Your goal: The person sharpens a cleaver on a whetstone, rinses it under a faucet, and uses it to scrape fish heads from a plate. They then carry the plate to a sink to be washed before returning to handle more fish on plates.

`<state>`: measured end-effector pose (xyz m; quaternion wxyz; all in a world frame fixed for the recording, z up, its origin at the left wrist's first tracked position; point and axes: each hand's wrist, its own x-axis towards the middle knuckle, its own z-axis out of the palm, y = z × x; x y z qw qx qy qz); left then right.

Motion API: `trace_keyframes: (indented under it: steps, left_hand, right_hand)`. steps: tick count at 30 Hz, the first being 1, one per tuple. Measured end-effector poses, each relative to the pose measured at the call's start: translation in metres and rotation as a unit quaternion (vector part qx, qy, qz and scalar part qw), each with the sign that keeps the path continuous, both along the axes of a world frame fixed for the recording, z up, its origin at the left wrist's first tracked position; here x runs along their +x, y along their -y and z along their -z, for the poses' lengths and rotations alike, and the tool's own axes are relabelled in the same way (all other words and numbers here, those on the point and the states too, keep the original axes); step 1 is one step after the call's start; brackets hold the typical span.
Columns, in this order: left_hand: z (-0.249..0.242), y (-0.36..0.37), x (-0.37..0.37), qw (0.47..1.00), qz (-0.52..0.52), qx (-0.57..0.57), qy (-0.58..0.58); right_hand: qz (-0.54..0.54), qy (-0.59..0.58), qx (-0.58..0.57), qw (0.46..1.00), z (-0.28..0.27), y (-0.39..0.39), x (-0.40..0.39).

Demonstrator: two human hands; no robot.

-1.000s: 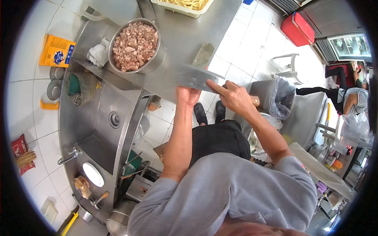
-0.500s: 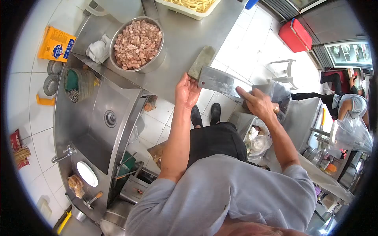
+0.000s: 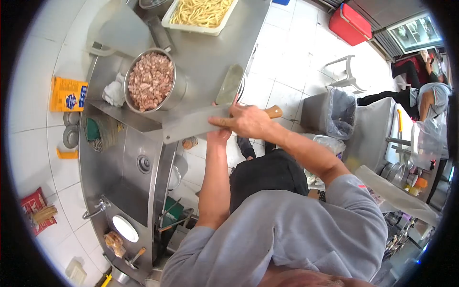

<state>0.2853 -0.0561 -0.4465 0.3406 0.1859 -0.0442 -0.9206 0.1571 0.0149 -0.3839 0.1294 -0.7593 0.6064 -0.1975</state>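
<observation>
My right hand point(image 3: 251, 121) grips a wide cleaver point(image 3: 191, 122) near its wooden handle, with the forefinger stretched along the blade. The blade points left, beyond the front edge of the steel counter point(image 3: 203, 55). Partly hidden under the cleaver, my left hand point(image 3: 219, 136) is at the near end of a greenish-grey sharpening stone point(image 3: 230, 85); its fingers are covered. The stone lies at the counter's right edge. To the left stands a steel pot point(image 3: 178, 88) of diced raw meat point(image 3: 150, 81).
A tray of noodles point(image 3: 201, 14) sits at the back of the counter. Left are a white cloth point(image 3: 114, 92) and a steel sink point(image 3: 129, 177). A lined bin point(image 3: 337, 115), a white stool point(image 3: 346, 74), a red cooler point(image 3: 350, 24) and another person point(image 3: 430, 95) are at right.
The cleaver has swept left across my left hand, with my right hand following. The view has shifted, so the counter and pot appear lower and further left.
</observation>
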Motion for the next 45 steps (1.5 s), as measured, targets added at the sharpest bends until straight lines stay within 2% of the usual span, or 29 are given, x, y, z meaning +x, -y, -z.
trace_keyframes:
  steps: [2,4,6,7,8,10,11,12,14,18,20,23,24,26,27,28,30,31,34,35,37,41,43,44,45]
  left_hand:
    - [-0.009,-0.005,-0.003,0.999,-0.029,-0.024,0.009]
    - [0.043,0.006,0.008,0.999,-0.022,-0.031,0.037]
    - [0.071,0.015,0.015,0.993,0.012,-0.107,0.047]
    - [0.022,0.009,0.008,0.996,-0.018,-0.036,0.082]
    - [0.021,0.008,0.007,0.996,-0.025,-0.032,0.083]
    - [0.024,0.013,0.004,0.996,-0.029,0.065,0.046]
    - [0.034,0.014,0.004,0.997,-0.031,0.073,-0.003]
    - [0.043,0.015,0.005,0.997,-0.03,0.075,0.001]
    - [0.056,0.016,0.01,0.997,-0.005,0.042,-0.06]
    - [0.041,0.013,0.012,0.996,0.029,-0.027,-0.086]
    - [0.003,0.008,0.0,0.989,-0.034,0.039,0.139]
    - [-0.033,-0.002,-0.01,0.988,-0.003,-0.033,0.154]
    - [-0.021,0.0,-0.009,0.988,-0.005,-0.034,0.148]
    - [0.026,0.008,0.005,0.996,-0.009,-0.084,0.034]
    - [0.035,0.011,0.012,0.999,0.01,0.025,-0.04]
    - [0.035,0.015,0.011,0.999,0.002,0.025,-0.044]
    - [0.029,0.02,0.004,0.993,-0.036,0.063,0.097]
    - [0.012,0.018,0.003,0.994,-0.038,0.066,0.081]
    - [0.012,0.018,0.003,0.996,-0.03,0.063,0.06]
    - [0.021,0.019,0.006,0.996,-0.028,0.063,0.064]
    - [0.042,0.021,0.014,0.998,-0.004,0.044,-0.052]
    - [0.037,0.019,0.013,1.0,0.002,0.004,0.011]
    - [0.036,0.017,0.015,0.995,-0.011,-0.011,0.097]
    - [0.026,0.013,0.013,0.995,-0.003,-0.015,0.094]
    - [0.01,0.008,0.011,0.999,0.002,-0.015,0.035]
  right_hand:
    - [-0.011,0.022,-0.029,0.999,-0.012,-0.011,-0.005]
    - [0.045,0.003,0.001,0.999,-0.023,-0.04,-0.032]
    - [0.074,-0.065,0.059,0.993,-0.027,-0.07,-0.072]
    - [0.086,-0.085,0.048,0.992,-0.016,-0.084,-0.093]
    - [0.101,-0.102,0.037,0.989,-0.005,-0.091,-0.106]
    - [0.092,-0.127,0.053,0.986,-0.001,-0.088,-0.111]
    - [0.093,-0.153,0.069,0.982,0.001,-0.087,-0.112]
    - [0.094,-0.149,0.071,0.982,0.006,-0.082,-0.107]
    - [0.068,-0.051,0.065,0.994,0.019,-0.063,-0.081]
    - [0.02,0.015,0.038,0.999,0.028,-0.015,-0.029]
    - [0.004,0.021,0.018,1.0,0.022,0.004,-0.007]
    - [-0.031,0.026,0.007,0.999,0.001,0.002,-0.001]
    - [-0.049,0.033,0.016,0.998,-0.005,-0.002,0.002]
    - [-0.011,0.01,0.016,1.0,-0.013,-0.027,-0.021]
    - [0.02,-0.012,0.014,1.0,-0.023,-0.041,-0.039]
    - [0.058,-0.031,0.032,0.997,-0.031,-0.055,-0.057]
    - [0.111,-0.104,0.07,0.986,-0.018,-0.081,-0.095]
    - [0.114,-0.131,0.081,0.981,-0.015,-0.088,-0.111]
    - [0.109,-0.145,0.098,0.978,-0.006,-0.083,-0.115]
    - [0.092,-0.12,0.1,0.983,-0.003,-0.076,-0.107]
    - [0.077,-0.077,0.091,0.99,0.013,-0.062,-0.084]
    - [0.021,-0.014,0.051,0.998,0.023,-0.017,-0.036]
    - [0.014,-0.002,0.045,0.999,0.019,0.004,-0.015]
    - [-0.012,0.013,0.037,0.999,0.014,0.011,-0.008]
    - [-0.038,0.025,0.031,0.998,0.009,0.017,-0.003]
